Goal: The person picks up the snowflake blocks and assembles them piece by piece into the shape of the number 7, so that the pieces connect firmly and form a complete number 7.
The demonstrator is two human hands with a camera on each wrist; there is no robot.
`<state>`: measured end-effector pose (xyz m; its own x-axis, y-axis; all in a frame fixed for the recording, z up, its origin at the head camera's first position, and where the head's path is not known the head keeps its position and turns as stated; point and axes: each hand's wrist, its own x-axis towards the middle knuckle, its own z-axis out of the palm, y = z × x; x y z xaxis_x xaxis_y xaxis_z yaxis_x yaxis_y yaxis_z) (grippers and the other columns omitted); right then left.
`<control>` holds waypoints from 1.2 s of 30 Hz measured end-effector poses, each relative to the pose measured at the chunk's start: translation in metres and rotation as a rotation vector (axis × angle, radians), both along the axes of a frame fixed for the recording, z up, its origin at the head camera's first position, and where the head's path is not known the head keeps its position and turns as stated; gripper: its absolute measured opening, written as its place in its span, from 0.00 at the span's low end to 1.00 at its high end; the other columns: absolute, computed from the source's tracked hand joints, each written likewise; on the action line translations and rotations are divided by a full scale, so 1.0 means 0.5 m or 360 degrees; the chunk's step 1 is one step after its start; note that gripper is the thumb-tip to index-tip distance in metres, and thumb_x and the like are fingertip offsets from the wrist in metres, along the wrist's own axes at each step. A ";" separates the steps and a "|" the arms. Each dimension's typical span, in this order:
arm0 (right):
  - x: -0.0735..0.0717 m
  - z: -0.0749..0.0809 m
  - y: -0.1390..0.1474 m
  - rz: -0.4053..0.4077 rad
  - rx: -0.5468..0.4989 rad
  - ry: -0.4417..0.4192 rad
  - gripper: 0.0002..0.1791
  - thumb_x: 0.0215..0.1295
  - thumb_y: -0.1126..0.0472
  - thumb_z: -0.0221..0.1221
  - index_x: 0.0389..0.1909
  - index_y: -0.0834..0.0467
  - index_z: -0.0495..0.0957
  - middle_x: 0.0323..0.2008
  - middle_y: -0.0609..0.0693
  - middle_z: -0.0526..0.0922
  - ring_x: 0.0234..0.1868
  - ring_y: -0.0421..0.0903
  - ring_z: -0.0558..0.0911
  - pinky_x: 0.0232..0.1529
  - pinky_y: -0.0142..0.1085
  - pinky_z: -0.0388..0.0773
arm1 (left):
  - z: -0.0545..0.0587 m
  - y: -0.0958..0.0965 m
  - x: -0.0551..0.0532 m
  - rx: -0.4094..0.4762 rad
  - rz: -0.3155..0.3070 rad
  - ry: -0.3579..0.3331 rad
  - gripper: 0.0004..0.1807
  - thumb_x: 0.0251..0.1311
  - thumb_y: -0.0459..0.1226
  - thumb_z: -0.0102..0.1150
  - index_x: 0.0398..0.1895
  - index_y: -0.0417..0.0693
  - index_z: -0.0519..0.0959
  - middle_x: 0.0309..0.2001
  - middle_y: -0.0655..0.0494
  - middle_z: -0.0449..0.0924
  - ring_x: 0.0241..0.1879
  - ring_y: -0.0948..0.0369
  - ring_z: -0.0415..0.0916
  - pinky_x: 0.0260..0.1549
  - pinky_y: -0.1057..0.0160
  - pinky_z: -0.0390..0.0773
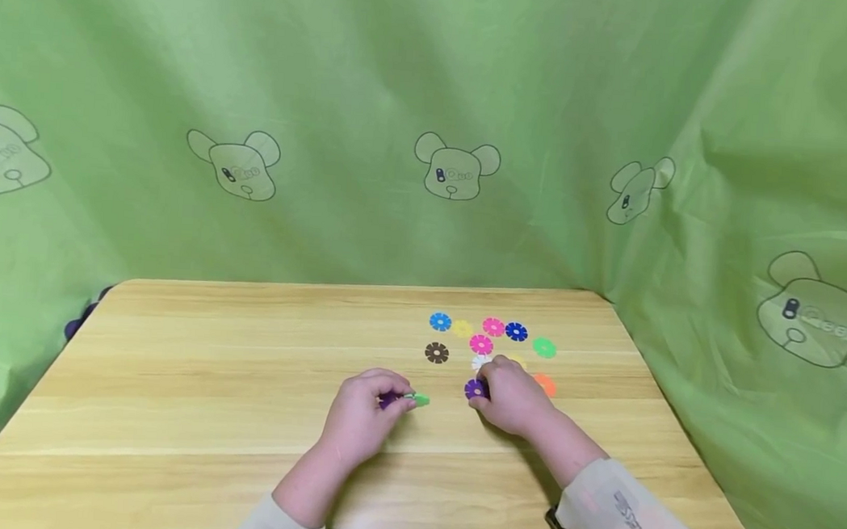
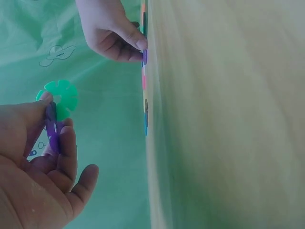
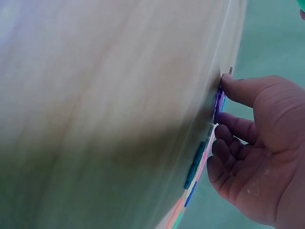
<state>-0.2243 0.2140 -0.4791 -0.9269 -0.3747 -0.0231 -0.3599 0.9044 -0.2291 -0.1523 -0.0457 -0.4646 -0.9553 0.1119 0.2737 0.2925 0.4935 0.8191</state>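
Observation:
Between thumb and fingers, my left hand [image 1: 359, 414] holds a purple notched plastic disc [image 2: 51, 129] above the table. A light green notched disc [image 2: 67, 98] is joined to it, standing crosswise at its upper end in the left wrist view. To the right, my right hand [image 1: 516, 398] pinches another purple notched disc [image 1: 474, 390] at the tabletop, thumb on one edge and index finger on the other. Just beyond those fingers lies a white disc [image 1: 480, 363], partly covered by the hand. An orange disc [image 1: 546, 384] shows beside the right hand's far side.
Farther back on the wooden table [image 1: 205, 381] lie several flat notched discs, among them a light blue one [image 1: 440, 322], a brown one [image 1: 437, 353], a pink one [image 1: 481, 345], a dark blue one [image 1: 516, 332] and a green one [image 1: 544, 348]. Green curtain [image 1: 348, 66] surrounds the table's back and sides.

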 end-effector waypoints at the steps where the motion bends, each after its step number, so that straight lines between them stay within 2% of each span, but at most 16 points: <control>1: 0.000 -0.001 0.001 -0.0007 -0.0005 -0.0002 0.22 0.62 0.53 0.75 0.48 0.65 0.83 0.39 0.52 0.80 0.42 0.51 0.80 0.49 0.50 0.83 | 0.000 0.000 0.000 -0.0004 0.0000 0.0003 0.03 0.62 0.35 0.75 0.36 0.49 0.89 0.45 0.56 0.89 0.46 0.58 0.85 0.49 0.58 0.86; 14: 0.001 -0.004 -0.002 -0.0002 -0.0022 0.0082 0.24 0.59 0.54 0.78 0.49 0.64 0.82 0.42 0.54 0.82 0.46 0.55 0.83 0.54 0.52 0.83 | -0.003 0.001 0.001 -0.0021 0.0008 -0.0013 0.03 0.62 0.35 0.75 0.36 0.50 0.89 0.45 0.57 0.88 0.46 0.58 0.85 0.49 0.59 0.86; 21: 0.005 -0.001 -0.013 -0.0027 -0.0038 0.0103 0.21 0.59 0.57 0.78 0.49 0.61 0.83 0.43 0.55 0.86 0.46 0.55 0.86 0.52 0.52 0.85 | -0.002 0.000 0.001 -0.0073 0.0017 -0.0015 0.07 0.63 0.35 0.74 0.43 0.47 0.88 0.45 0.56 0.88 0.43 0.60 0.84 0.46 0.61 0.86; 23: 0.007 0.000 -0.014 -0.0029 -0.0039 0.0111 0.21 0.60 0.58 0.77 0.49 0.61 0.83 0.44 0.55 0.86 0.46 0.55 0.86 0.52 0.52 0.85 | -0.001 0.001 0.001 -0.0073 0.0015 -0.0021 0.06 0.63 0.35 0.74 0.42 0.47 0.89 0.45 0.56 0.88 0.44 0.60 0.84 0.47 0.61 0.86; 28: 0.011 0.004 -0.016 -0.0018 -0.0065 0.0107 0.20 0.59 0.59 0.78 0.49 0.60 0.84 0.43 0.54 0.87 0.45 0.55 0.86 0.51 0.52 0.85 | 0.000 0.002 0.002 -0.0066 0.0006 -0.0034 0.03 0.64 0.35 0.74 0.38 0.47 0.89 0.46 0.57 0.88 0.46 0.58 0.85 0.49 0.59 0.86; 36: 0.017 0.005 -0.016 0.0018 -0.0145 0.0125 0.16 0.58 0.63 0.77 0.45 0.55 0.84 0.37 0.48 0.86 0.41 0.50 0.86 0.49 0.50 0.86 | -0.003 0.002 0.000 -0.0086 0.0005 -0.0024 0.03 0.64 0.36 0.74 0.39 0.47 0.90 0.45 0.58 0.88 0.47 0.57 0.85 0.50 0.57 0.86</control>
<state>-0.2159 0.2060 -0.4768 -0.9203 -0.3821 0.0838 -0.3897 0.8770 -0.2809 -0.1524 -0.0447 -0.4659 -0.9596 0.1229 0.2529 0.2786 0.5379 0.7956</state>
